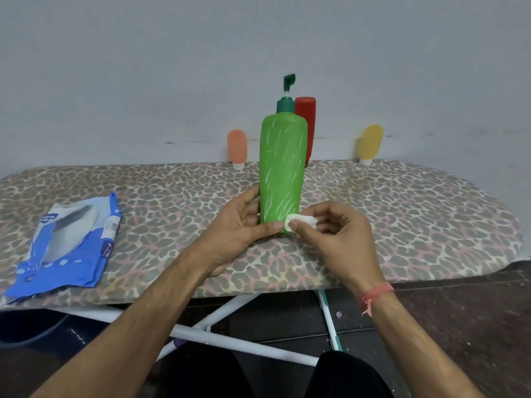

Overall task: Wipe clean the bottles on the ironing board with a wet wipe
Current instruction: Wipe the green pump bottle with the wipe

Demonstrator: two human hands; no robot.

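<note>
- My left hand gripped the base of the green pump bottle, which stood upright on the ironing board; my thumb lay across its front, and my fingers were hidden behind it.
- My right hand pinched a small folded wet wipe against the bottle's lower right edge, just beside my left thumb.
- Beyond my hands, a red bottle stood mostly hidden behind the green one.
- A blurred orange tube stood beyond my left hand, a yellow tube beyond my right.
- Well left of my left hand lay a blue wipes packet, its print unreadable.
</note>
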